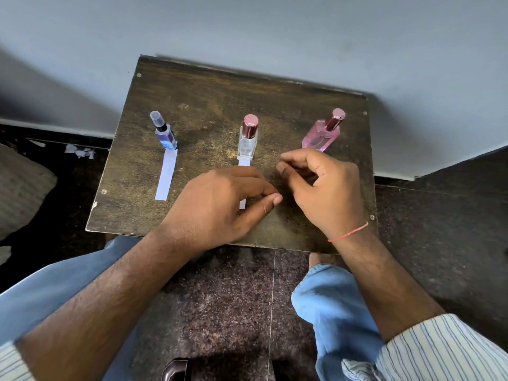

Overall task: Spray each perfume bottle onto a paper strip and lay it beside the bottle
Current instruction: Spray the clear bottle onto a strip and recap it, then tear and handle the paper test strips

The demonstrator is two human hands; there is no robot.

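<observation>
A: Head view. What's on the table (209, 105)?

B: Three bottles in a row. The blue bottle (166, 137) at left has a strip (165, 176) lying in front of it, one end touching its base. The clear bottle (248, 141) in the middle has a second strip (243, 182) running toward the person, mostly hidden under the left hand (220, 204). The pink bottle (321, 136) at right has no strip by it, and it leans.

A: And the hands?

B: The left hand rests over the middle strip, thumb and forefinger pinched together near its lower end; whether they actually grip the paper I cannot tell. The right hand (324, 185) hovers just right of it, fingers curled loosely, holding nothing I can see.

A: So the step in hand?

B: Squaring up the middle strip, I judge. Nudge it with light fingertips so it lies straight like the left one, and keep the knuckles clear of the clear bottle. The pink one looks left to do.
</observation>
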